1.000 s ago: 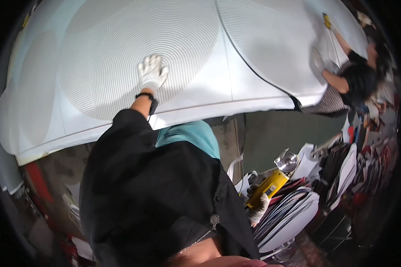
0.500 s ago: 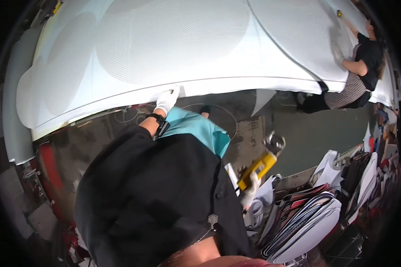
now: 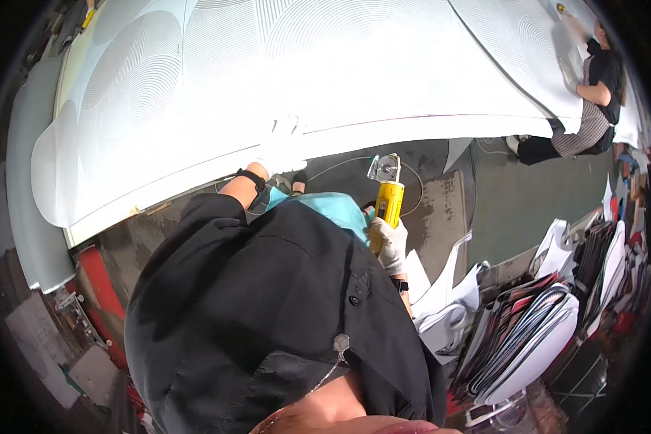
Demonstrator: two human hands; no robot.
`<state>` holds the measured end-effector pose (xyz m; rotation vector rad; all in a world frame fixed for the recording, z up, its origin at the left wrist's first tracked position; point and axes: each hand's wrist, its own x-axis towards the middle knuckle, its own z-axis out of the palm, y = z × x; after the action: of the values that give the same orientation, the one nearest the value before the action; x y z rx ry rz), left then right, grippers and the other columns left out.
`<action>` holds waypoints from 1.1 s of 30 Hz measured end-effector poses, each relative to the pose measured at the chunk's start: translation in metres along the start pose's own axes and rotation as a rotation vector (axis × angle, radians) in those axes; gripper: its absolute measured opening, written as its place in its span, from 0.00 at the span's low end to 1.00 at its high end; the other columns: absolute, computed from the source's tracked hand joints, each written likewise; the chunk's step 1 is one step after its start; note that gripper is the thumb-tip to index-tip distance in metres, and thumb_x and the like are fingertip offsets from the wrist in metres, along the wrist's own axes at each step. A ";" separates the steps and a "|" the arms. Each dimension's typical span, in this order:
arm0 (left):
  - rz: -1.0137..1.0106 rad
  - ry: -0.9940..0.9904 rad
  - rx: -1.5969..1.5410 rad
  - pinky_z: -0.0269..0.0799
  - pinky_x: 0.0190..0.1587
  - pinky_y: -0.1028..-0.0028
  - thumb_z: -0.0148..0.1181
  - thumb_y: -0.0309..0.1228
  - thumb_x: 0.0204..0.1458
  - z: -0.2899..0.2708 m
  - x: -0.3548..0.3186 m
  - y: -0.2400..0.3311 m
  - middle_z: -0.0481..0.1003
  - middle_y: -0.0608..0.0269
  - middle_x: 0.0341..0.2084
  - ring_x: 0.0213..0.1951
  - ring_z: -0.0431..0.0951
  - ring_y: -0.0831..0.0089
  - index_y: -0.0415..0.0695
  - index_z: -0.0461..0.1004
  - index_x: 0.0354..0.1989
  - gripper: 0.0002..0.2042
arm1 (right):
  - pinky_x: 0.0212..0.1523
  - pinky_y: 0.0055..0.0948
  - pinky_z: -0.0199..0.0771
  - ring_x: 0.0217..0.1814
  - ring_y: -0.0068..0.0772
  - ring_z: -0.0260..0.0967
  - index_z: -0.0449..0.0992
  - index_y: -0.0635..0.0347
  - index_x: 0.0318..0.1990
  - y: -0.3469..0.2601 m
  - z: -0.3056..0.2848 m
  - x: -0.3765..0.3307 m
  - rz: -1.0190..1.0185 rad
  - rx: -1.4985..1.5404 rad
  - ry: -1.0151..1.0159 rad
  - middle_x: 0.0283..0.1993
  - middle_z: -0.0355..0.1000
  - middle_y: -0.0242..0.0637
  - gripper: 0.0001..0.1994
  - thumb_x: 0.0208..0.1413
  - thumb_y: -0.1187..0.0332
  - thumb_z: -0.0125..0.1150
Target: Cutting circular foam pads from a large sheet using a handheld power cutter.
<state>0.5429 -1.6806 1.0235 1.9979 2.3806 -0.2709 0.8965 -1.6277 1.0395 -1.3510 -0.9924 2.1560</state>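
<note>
My right hand point(image 3: 390, 246), in a white glove, is wrapped round the yellow body of a handheld electric rotary cutter point(image 3: 390, 205). The cutter's round blade head point(image 3: 385, 168) points away from me, just short of the table's near edge. My left hand point(image 3: 276, 150), also gloved in white, rests with fingers apart on the near border of a large white patterned sheet point(image 3: 340, 72). Glare partly washes out its outline against the sheet. A dark cut line point(image 3: 499, 69) curves across the sheet's right part.
A co-worker point(image 3: 600, 94) leans over the sheet's far right end, holding a small yellow tool. A grey roll point(image 3: 40, 173) lies along the left side. Stacked cut pieces point(image 3: 528, 354) and white offcuts point(image 3: 441, 304) stand at my right. A thin cable point(image 3: 340, 165) loops over the floor.
My right hand has brought the cutter up and left, from beside my hip to near the sheet's edge. My left hand's fingers have spread onto the sheet. The sheet looks brighter.
</note>
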 end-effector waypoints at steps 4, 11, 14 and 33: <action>0.202 0.165 0.018 0.50 0.64 0.46 0.58 0.36 0.43 0.060 -0.010 -0.031 0.56 0.46 0.64 0.65 0.54 0.46 0.41 0.61 0.62 0.33 | 0.28 0.25 0.75 0.26 0.26 0.72 0.71 0.66 0.42 0.026 0.052 -0.002 0.004 -0.016 0.115 0.31 0.72 0.36 0.16 0.46 0.69 0.64; 0.361 0.100 -0.099 0.49 0.62 0.43 0.55 0.35 0.48 0.034 -0.010 -0.027 0.59 0.55 0.63 0.64 0.56 0.49 0.48 0.62 0.61 0.28 | 0.33 0.24 0.73 0.28 0.23 0.71 0.72 0.66 0.42 0.042 0.105 0.011 -0.074 -0.257 0.374 0.31 0.73 0.33 0.18 0.43 0.67 0.65; 0.437 0.109 -0.114 0.44 0.64 0.43 0.55 0.37 0.49 0.047 -0.013 -0.040 0.58 0.59 0.64 0.67 0.51 0.50 0.50 0.62 0.62 0.28 | 0.36 0.25 0.72 0.31 0.25 0.72 0.73 0.65 0.43 0.028 0.125 0.017 -0.107 -0.350 0.395 0.31 0.74 0.34 0.18 0.43 0.66 0.64; -0.286 0.004 -0.267 0.37 0.66 0.46 0.40 0.56 0.56 -0.014 0.076 -0.132 0.50 0.54 0.67 0.70 0.42 0.55 0.46 0.54 0.66 0.35 | 0.22 0.28 0.74 0.22 0.27 0.69 0.71 0.63 0.40 0.008 0.158 0.097 -0.273 0.208 0.527 0.29 0.70 0.33 0.15 0.47 0.67 0.67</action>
<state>0.4014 -1.6265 1.0428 1.5489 2.5430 0.0470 0.7119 -1.6247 1.0190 -1.4711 -0.6747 1.5368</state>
